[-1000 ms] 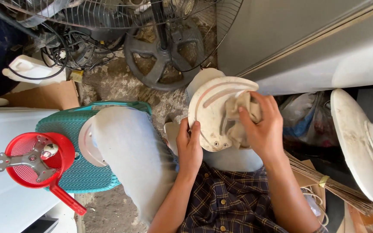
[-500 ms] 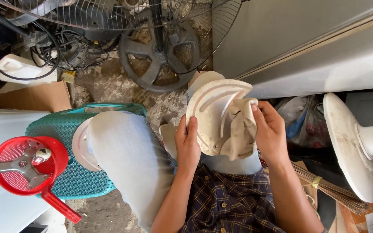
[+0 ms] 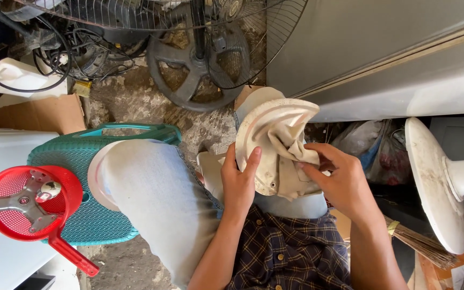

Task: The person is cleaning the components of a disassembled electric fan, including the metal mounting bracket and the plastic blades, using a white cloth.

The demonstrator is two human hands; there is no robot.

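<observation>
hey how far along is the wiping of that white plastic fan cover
Midway, by the look of it. The left hand steadies the white fan cover on the lap while the right hand presses a beige cloth into its middle. The upper rim looks fairly clean; grime shows along the lower left edge, so that part seems left. The white fan base at right also looks dusty.

matt cream plastic cover [image 3: 267, 134] – scuffed, soft crumpled cloth [image 3: 291, 142], glossy red plastic strainer [image 3: 28, 209], woven teal plastic basket [image 3: 76, 161]
</observation>
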